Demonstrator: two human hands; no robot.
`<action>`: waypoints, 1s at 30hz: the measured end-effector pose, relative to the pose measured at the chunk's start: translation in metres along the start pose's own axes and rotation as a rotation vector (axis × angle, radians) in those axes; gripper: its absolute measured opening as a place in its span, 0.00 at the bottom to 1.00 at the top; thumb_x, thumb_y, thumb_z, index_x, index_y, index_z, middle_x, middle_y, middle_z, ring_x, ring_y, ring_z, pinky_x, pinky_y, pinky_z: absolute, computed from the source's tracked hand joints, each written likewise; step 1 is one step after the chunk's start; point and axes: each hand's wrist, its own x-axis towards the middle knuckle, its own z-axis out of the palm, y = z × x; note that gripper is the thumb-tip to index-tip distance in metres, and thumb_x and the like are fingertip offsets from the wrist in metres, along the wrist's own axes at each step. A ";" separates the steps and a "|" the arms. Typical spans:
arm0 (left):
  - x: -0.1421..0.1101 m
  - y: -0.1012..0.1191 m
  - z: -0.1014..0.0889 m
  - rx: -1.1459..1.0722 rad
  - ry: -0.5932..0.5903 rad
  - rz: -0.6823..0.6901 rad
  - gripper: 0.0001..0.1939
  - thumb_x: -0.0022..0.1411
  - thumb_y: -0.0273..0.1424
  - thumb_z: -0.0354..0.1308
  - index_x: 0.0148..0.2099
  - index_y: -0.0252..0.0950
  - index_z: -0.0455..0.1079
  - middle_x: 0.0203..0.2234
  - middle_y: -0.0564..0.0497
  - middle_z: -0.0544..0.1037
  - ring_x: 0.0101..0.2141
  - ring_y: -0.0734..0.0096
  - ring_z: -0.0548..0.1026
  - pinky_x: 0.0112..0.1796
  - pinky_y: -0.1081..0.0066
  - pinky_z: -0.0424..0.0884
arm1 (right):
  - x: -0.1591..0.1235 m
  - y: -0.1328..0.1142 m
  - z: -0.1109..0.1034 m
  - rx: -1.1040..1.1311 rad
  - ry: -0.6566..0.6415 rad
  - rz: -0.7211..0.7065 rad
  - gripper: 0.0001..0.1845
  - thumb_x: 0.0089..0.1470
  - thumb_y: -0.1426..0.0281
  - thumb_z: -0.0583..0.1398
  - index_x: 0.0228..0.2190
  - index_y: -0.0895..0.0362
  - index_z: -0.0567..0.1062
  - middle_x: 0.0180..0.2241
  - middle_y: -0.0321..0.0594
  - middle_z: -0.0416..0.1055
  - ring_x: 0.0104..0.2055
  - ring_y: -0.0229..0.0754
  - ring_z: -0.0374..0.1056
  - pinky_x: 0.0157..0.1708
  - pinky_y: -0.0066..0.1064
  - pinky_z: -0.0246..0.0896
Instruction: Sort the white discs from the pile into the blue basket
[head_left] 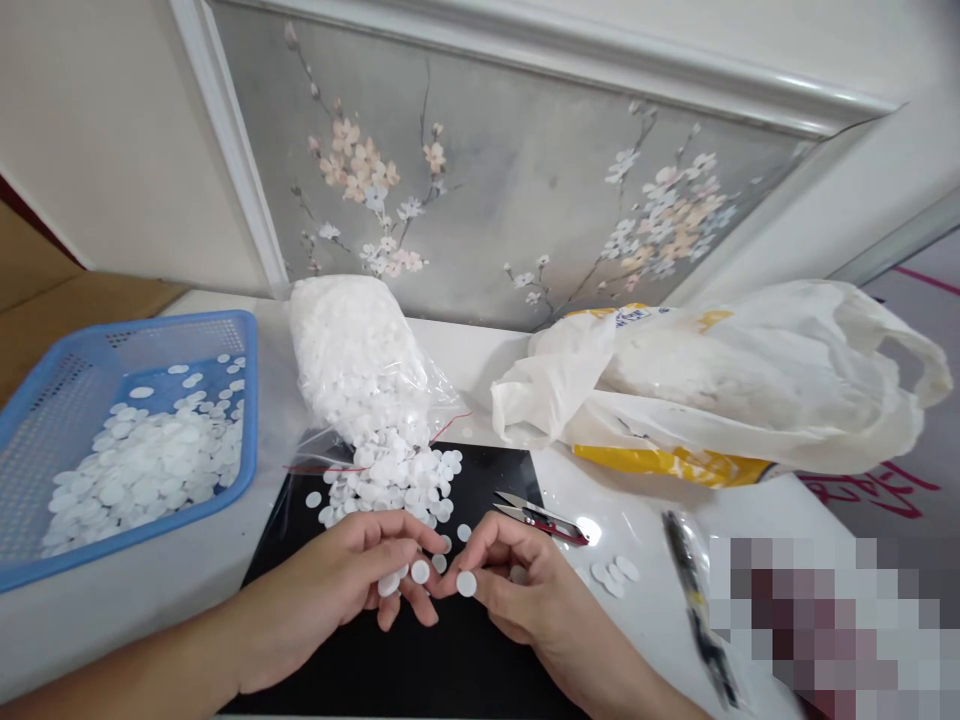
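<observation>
My left hand [375,565] is curled, palm partly up, with a few small white discs [420,571] in its fingers. Between thumb and forefinger my right hand [517,580] pinches one white disc [466,584], close to the left fingertips. Another pale disc shows in the right palm, partly covered by fingers. Both hands hover over a black mat [405,670]. Just beyond them a heap of white discs [397,480] spills from a clear plastic bag [352,350] full of the same discs.
A blue basket [251,400] of white discs stands at the left. Thread snips [544,520] lie right of the heap, near several loose discs [615,575]. A white and yellow carrier bag [712,380] lies back right, and a packaged black item [697,610] nearer. A floral panel [510,150] rises behind.
</observation>
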 end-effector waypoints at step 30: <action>-0.012 0.003 -0.015 1.209 0.219 0.149 0.05 0.54 0.30 0.61 0.36 0.42 0.72 0.23 0.54 0.70 0.26 0.65 0.67 0.27 0.72 0.49 | 0.000 0.027 0.003 -1.363 -0.031 -0.603 0.15 0.64 0.73 0.51 0.34 0.60 0.77 0.25 0.43 0.72 0.24 0.39 0.63 0.25 0.31 0.47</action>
